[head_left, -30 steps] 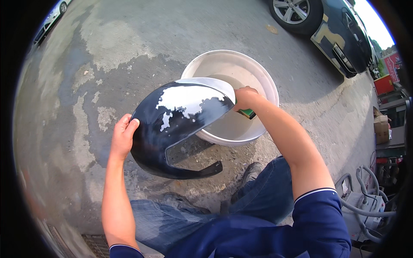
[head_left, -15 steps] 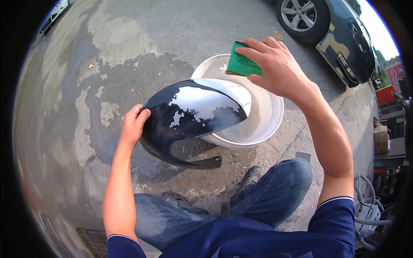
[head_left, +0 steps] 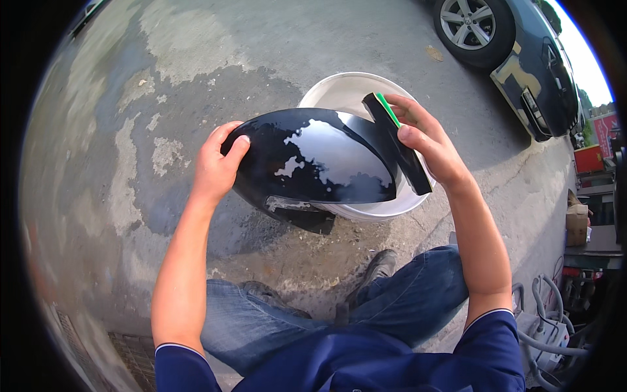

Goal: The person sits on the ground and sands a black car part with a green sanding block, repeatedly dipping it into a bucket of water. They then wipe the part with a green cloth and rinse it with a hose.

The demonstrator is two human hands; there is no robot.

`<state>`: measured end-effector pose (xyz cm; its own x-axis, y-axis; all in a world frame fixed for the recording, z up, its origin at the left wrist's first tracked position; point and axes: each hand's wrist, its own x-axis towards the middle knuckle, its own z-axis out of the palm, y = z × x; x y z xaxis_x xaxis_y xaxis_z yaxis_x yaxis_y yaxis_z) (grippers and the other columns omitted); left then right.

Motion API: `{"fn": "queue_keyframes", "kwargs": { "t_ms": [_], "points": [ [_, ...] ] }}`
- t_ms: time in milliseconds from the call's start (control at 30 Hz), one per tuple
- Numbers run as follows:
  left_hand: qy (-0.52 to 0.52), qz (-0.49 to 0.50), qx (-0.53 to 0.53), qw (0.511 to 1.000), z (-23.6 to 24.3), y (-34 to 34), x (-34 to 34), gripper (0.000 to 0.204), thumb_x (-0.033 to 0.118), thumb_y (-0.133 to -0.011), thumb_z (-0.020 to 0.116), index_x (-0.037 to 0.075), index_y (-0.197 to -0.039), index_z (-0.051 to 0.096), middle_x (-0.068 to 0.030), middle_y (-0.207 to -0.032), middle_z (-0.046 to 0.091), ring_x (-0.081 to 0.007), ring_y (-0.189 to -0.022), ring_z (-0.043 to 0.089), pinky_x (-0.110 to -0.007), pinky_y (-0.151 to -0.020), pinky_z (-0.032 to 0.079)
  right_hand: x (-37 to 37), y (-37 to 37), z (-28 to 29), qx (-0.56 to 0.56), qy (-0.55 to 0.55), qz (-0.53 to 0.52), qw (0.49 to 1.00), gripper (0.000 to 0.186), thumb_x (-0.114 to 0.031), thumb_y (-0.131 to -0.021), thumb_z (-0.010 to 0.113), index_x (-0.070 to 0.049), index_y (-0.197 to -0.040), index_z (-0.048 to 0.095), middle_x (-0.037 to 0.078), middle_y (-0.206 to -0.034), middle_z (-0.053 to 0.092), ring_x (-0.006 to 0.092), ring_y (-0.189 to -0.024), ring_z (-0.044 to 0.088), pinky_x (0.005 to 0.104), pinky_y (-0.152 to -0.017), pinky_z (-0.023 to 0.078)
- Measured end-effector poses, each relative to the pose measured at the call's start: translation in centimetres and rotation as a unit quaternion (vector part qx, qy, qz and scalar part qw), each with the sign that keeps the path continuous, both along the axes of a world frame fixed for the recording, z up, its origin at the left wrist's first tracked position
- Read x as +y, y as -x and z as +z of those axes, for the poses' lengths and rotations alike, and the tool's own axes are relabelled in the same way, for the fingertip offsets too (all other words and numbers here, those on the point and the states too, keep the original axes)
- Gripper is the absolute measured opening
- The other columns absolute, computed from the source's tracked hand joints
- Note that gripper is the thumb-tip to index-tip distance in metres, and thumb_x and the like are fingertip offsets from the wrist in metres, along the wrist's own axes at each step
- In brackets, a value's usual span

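Observation:
My left hand (head_left: 219, 163) grips the left end of a curved, glossy black panel (head_left: 266, 150), thumb on top; pale irregular patches show on its surface. The panel is held over a white bucket (head_left: 336, 88), covering much of it. My right hand (head_left: 431, 147), at the panel's right end, holds a narrow green pad (head_left: 386, 108) on edge together with a long dark strip (head_left: 413, 173), fingers curled behind them and thumb on the near side. I cannot make out whether the strip touches the panel.
A dark car (head_left: 545, 78) with wheel (head_left: 470, 23) stands at upper right on patchy concrete (head_left: 130, 196). At right are a cardboard box (head_left: 576, 225) and grey hoses (head_left: 548, 297). My legs and shoes are below the bucket.
My right hand came up from inside the bucket with the green pad, then lowered to the panel's right end, turning it edge-on. My left hand and the panel shifted up and right.

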<state>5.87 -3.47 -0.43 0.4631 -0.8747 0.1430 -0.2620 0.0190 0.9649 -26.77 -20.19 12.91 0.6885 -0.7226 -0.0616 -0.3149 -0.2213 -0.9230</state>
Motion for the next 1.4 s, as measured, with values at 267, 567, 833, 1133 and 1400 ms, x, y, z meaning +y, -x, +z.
{"fn": "queue_keyframes", "kwargs": {
  "t_ms": [267,567,833,1133,1400],
  "points": [
    [0.01,0.019,-0.104,0.994,2.6,1.3,-0.3,0.036,0.021,-0.1,0.071,0.005,-0.131,0.069,-0.0091,-0.118,0.069,-0.0208,-0.114,0.064,-0.033,-0.102,0.049,-0.3,0.4,-1.8,-0.04,-0.032,0.047,0.998,0.077,-0.039,-0.09,0.064,0.0,-0.154,0.046,0.017,-0.138,0.057,0.0237,-0.127,0.057,0.0361,-0.109,0.044],
    [0.032,0.098,-0.117,0.988,4.7,7.1,0.8,0.016,0.017,-0.096,0.077,0.003,-0.097,0.068,-0.0037,-0.089,0.07,-0.0151,-0.08,0.066,-0.03,-0.069,0.05,0.6,1.0,-4.3,-0.11,-0.127,-0.079,0.983,0.065,-0.034,-0.096,0.062,0.0,-0.151,0.05,0.012,-0.125,0.06,0.0172,-0.11,0.06,0.0309,-0.098,0.048],
    [-0.292,0.007,0.474,0.83,5.2,13.8,4.0,0.046,0.054,-0.099,0.07,0.01,-0.104,0.06,-0.0065,-0.097,0.066,-0.0208,-0.087,0.067,-0.037,-0.072,0.057,1.4,0.9,-5.2,-0.183,-0.192,-0.151,0.952,0.062,-0.029,-0.096,0.063,0.004,-0.148,0.053,0.013,-0.123,0.064,0.0158,-0.108,0.062,0.0289,-0.094,0.05],
    [-0.131,0.035,0.55,0.824,4.7,11.8,2.2,0.04,0.038,-0.104,0.065,0.006,-0.128,0.06,-0.0088,-0.123,0.068,-0.0239,-0.117,0.064,-0.043,-0.103,0.051,5.0,-0.5,-2.1,-0.236,-0.207,-0.102,0.944,0.068,-0.03,-0.098,0.062,0.005,-0.154,0.044,0.014,-0.129,0.06,0.0193,-0.116,0.059,0.0326,-0.102,0.048],
    [0.004,0.092,0.485,0.87,7.0,9.5,1.8,0.019,0.015,-0.103,0.068,0.007,-0.12,0.064,-0.0052,-0.114,0.072,-0.0194,-0.102,0.071,-0.038,-0.092,0.057,6.4,-0.6,-1.0,-0.218,-0.272,-0.032,0.937,0.065,-0.032,-0.102,0.059,0.004,-0.154,0.044,0.015,-0.131,0.063,0.0191,-0.118,0.062,0.0337,-0.101,0.051]
  ]
}}
